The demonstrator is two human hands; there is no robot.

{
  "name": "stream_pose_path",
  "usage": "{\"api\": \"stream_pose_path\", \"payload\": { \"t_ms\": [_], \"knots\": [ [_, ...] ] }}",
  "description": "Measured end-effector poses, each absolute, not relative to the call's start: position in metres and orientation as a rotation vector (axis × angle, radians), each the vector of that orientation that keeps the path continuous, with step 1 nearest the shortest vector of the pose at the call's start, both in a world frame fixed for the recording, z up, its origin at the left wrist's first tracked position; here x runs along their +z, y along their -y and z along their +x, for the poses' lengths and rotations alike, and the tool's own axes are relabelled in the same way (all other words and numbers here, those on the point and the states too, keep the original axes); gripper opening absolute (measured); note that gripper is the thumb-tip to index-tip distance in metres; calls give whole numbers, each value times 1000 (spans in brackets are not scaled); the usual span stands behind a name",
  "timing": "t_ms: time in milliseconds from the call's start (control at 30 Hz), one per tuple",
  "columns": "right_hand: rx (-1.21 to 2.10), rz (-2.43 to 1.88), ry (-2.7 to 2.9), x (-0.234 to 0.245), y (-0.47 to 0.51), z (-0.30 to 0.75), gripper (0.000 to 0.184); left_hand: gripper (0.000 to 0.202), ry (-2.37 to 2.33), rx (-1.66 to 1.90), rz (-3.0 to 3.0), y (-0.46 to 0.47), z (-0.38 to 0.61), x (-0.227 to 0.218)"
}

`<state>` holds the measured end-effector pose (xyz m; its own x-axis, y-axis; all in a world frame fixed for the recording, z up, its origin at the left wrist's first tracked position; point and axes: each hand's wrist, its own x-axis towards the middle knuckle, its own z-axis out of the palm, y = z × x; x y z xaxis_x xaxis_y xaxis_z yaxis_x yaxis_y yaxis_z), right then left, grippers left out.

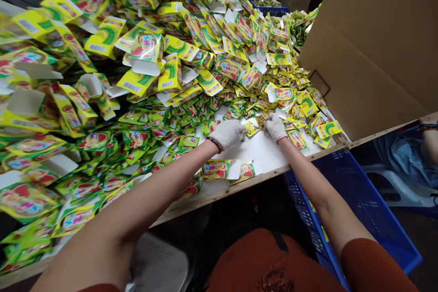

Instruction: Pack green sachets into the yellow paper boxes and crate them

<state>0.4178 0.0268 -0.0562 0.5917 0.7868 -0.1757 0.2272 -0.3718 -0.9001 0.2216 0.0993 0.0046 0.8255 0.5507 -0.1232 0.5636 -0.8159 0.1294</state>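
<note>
My left hand, in a white knit glove with a beaded bracelet at the wrist, has its fingers curled over the white tabletop. A yellow sachet lies by its fingertips; what is inside the fingers is hidden. My right hand, gloved too, pinches the edge of a small gold sachet. Green sachets are heaped to the left, and more gold sachets lie beyond the right hand. Near the table edge, two flattish printed boxes, one a yellow-green box, rest with white flaps out.
A tall pile of yellow boxes covers the table's left and back. A large cardboard panel stands at the right. Below the edge is a blue crate. A seated person's arm shows at far right, beside a plastic stool.
</note>
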Motion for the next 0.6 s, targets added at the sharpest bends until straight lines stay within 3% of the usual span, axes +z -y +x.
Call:
{"api": "stream_pose_path", "payload": {
  "t_ms": [133, 300, 367, 600],
  "knots": [
    [770, -1857, 784, -57, 1, 415, 18, 29, -973, 60, 2777, -109, 214, 9],
    [832, -1798, 851, -57, 35, 413, 32, 40, -1022, -218, 2710, -120, 211, -3],
    [884, -1794, 902, -55, 44, 411, 37, 35, -1067, -198, 2698, -116, 213, -9],
    [911, -1806, 917, -50, 49, 405, 30, 36, -917, -200, 2832, -105, 204, -8]
  ]
}}
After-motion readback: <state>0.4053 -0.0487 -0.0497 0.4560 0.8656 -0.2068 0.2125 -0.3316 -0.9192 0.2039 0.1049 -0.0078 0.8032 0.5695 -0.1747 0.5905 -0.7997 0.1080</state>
